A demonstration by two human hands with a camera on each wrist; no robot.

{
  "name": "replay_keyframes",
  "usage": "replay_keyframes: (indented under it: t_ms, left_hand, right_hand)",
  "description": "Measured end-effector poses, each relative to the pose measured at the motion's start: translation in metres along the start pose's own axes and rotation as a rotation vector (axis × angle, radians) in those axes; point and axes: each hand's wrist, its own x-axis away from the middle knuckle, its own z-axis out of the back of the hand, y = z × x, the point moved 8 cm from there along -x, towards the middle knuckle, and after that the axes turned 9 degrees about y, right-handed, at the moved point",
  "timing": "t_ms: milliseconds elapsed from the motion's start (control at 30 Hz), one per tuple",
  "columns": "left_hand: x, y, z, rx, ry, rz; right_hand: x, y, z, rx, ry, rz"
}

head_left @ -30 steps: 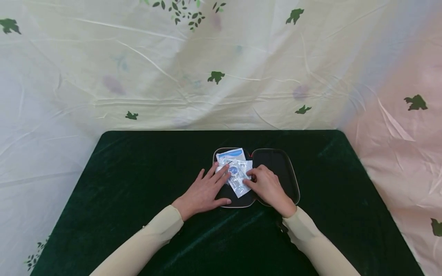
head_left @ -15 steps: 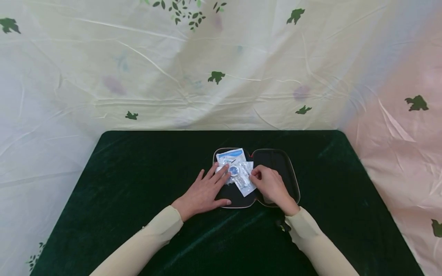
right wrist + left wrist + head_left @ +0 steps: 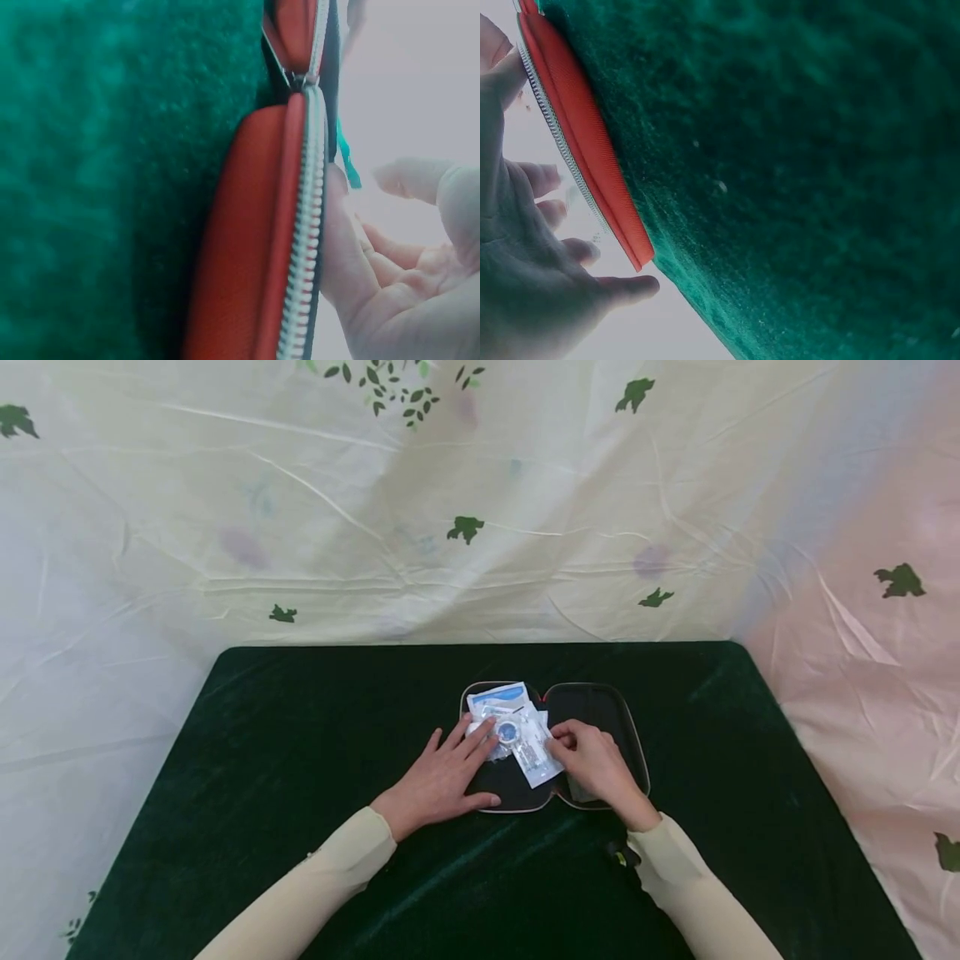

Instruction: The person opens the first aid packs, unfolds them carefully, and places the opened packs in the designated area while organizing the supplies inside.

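Note:
A black-lined zip case (image 3: 512, 789) lies unfolded on the table, its red outside and metal zip showing in both wrist views. My left hand (image 3: 435, 781) stretches over the left half, fingers spread and straight, fingertips resting on the pile of packets there. With thumb and fingers my right hand (image 3: 596, 768) pinches the right edge of a silvery-white sealed packet (image 3: 536, 755). Beside that packet is a round white-and-blue item (image 3: 507, 732). Behind it lies a packet with a blue band (image 3: 501, 695). The left fingers hide part of the pile.
The case's right half (image 3: 600, 710) lies under and behind my right hand. Dark green velvet cloth (image 3: 337, 710) covers the table. A pale patterned curtain (image 3: 525, 585) hangs behind it. A small dark object (image 3: 622, 855) shows at the right cuff.
My right hand has shifted a little to the right, and the pinched packet has slid and swung right with it. My left hand has stayed in place on the pile.

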Motion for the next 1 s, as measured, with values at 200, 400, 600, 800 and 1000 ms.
replay_keyframes:
  t_ms: [200, 400, 600, 800, 1000]
  left_hand:
    - [0.0, -0.001, -0.001, 0.01, -0.004, 0.003]
    - [-0.001, -0.001, 0.0, 0.013, -0.01, -0.002]
    - [-0.001, -0.001, 0.0, -0.006, -0.012, 0.0]
    - [-0.001, 0.0, 0.001, -0.009, 0.004, -0.007]
    - [-0.004, 0.006, 0.004, 0.012, 0.033, -0.024]
  right_hand:
    - [-0.008, 0.0, 0.0, -0.007, 0.002, 0.006]
    - [-0.004, 0.002, 0.01, -0.008, 0.026, -0.002]
    - [0.003, 0.006, 0.025, -0.019, 0.069, -0.003]
    - [0.01, 0.013, 0.037, -0.032, 0.12, -0.006]
    - [0.015, 0.023, 0.047, -0.051, 0.148, -0.021]
